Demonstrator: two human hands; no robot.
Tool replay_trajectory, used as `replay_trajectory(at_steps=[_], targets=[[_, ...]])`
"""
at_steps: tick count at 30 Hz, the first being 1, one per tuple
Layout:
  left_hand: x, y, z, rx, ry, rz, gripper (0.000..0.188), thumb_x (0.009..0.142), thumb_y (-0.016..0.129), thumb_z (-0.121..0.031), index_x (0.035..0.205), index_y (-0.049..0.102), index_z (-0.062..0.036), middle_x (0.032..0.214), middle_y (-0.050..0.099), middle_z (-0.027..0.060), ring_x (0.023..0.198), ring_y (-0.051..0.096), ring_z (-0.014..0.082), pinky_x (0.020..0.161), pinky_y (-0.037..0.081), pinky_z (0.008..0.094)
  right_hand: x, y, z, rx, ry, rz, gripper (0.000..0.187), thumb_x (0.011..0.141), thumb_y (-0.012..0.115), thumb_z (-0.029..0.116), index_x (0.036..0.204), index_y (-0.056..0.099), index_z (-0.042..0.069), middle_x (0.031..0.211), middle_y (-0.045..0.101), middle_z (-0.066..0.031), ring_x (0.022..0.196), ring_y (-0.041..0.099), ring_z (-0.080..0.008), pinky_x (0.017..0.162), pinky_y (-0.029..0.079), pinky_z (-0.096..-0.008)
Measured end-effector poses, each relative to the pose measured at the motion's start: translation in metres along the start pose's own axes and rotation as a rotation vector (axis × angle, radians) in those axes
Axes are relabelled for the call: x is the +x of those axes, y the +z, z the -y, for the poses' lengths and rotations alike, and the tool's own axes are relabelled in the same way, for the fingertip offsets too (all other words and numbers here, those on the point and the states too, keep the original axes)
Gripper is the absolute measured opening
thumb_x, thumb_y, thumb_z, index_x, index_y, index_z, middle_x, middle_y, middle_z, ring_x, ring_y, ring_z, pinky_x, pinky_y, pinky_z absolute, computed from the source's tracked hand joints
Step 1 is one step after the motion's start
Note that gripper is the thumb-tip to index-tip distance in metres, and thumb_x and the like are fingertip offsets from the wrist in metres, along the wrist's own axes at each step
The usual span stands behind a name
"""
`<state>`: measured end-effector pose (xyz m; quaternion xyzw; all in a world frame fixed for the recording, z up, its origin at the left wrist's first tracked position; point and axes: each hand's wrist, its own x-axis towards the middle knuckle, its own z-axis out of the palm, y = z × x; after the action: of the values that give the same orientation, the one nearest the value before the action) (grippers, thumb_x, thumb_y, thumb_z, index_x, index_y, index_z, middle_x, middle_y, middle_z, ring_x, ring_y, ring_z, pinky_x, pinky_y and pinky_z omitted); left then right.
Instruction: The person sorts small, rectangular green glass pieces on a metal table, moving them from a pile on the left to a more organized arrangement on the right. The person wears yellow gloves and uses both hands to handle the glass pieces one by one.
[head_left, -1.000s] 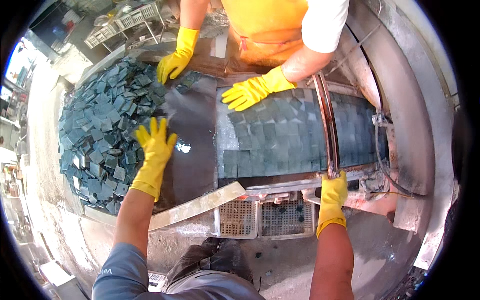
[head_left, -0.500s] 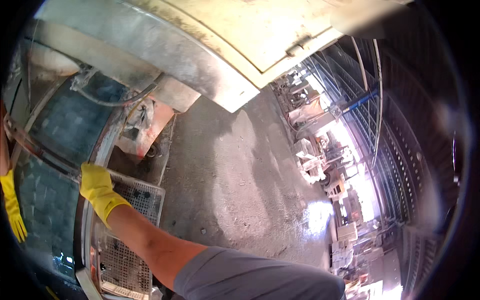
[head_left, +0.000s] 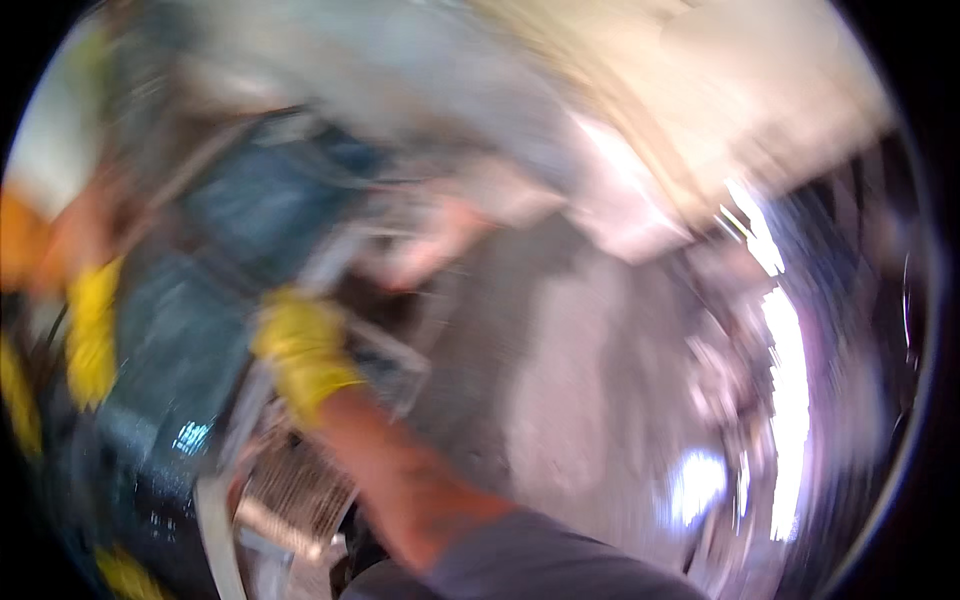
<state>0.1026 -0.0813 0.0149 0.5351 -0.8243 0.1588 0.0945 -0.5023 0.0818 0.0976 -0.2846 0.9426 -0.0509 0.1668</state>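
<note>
My right hand point(head_left: 300, 345), in a yellow rubber glove, is closed at the rim of a dark blue-green wet surface point(head_left: 165, 330). It grips the near end of a long narrow bar point(head_left: 215, 262) that crosses this surface; motion smears the fingers. At the lower left edge, a patch of yellow glove belongs to my left hand point(head_left: 128, 575); its fingers cannot be made out. Across the surface, a co-worker's yellow-gloved hand point(head_left: 92, 335) hangs down beside an orange garment point(head_left: 25, 235). More yellow glove shows at the far left edge.
Below my right forearm stands a perforated plastic crate point(head_left: 295, 490). A pale machine housing point(head_left: 790, 90) runs along the top. Grey concrete floor point(head_left: 560, 370) stretches to the right, with blurred clutter beyond it.
The view has swung, shifting the scene rightward and blurring it. My right hand stays at the rim by the bar. The co-worker's glove and orange garment show more fully.
</note>
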Motion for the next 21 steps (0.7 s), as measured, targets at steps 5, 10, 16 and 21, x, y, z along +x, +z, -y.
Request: replay_trajectory(at_steps=[5, 10, 16, 21], targets=[[0.042, -0.004, -0.07, 0.046, -0.179, 0.301, 0.082, 0.092, 0.077, -0.047, 0.16, 0.049, -0.0109, 0.163, 0.047, 0.0252, 0.153, 0.038, 0.0465, 0.13, 0.026, 0.0562, 0.01, -0.005, -0.06, 0.051, -0.045, -0.016, 0.04, 0.091, 0.078, 0.031, 0.124, 0.071, 0.008, 0.115, 0.078, -0.0169, 0.106, 0.075, -0.0363, 0.086, 0.061, -0.0473], [-0.023, -0.066, -0.026, -0.263, -0.34, 0.059, 0.078, 0.088, 0.085, -0.031, 0.155, 0.054, -0.0074, 0.159, 0.051, 0.0274, 0.148, 0.048, 0.0473, 0.124, 0.038, 0.0543, 0.023, 0.044, -0.079, 0.152, -0.083, -0.269, 0.052, 0.082, 0.087, 0.039, 0.119, 0.069, 0.006, 0.106, 0.079, -0.0203, 0.099, 0.075, -0.042, 0.085, 0.058, -0.0493], [-0.077, -0.049, -0.005, -0.141, -0.497, -0.024, 0.062, 0.084, 0.084, -0.031, 0.136, 0.069, -0.0006, 0.148, 0.062, 0.024, 0.14, 0.054, 0.0449, 0.122, 0.037, 0.0574, 0.084, 0.085, -0.111, 0.025, -0.21, -0.366, 0.061, 0.078, 0.089, 0.038, 0.122, 0.067, 0.002, 0.107, 0.077, -0.0255, 0.102, 0.073, -0.0463, 0.088, 0.057, -0.0511], [-0.035, -0.013, -0.043, -0.093, -0.64, 0.075, 0.067, 0.081, 0.087, -0.048, 0.127, 0.073, -0.002, 0.147, 0.063, 0.0221, 0.148, 0.046, 0.0485, 0.124, 0.033, 0.0598, 0.035, 0.048, -0.086, 0.046, -0.161, -0.387, 0.053, 0.082, 0.086, 0.036, 0.118, 0.067, 0.002, 0.11, 0.078, -0.0201, 0.102, 0.075, -0.0416, 0.09, 0.058, -0.0497]])
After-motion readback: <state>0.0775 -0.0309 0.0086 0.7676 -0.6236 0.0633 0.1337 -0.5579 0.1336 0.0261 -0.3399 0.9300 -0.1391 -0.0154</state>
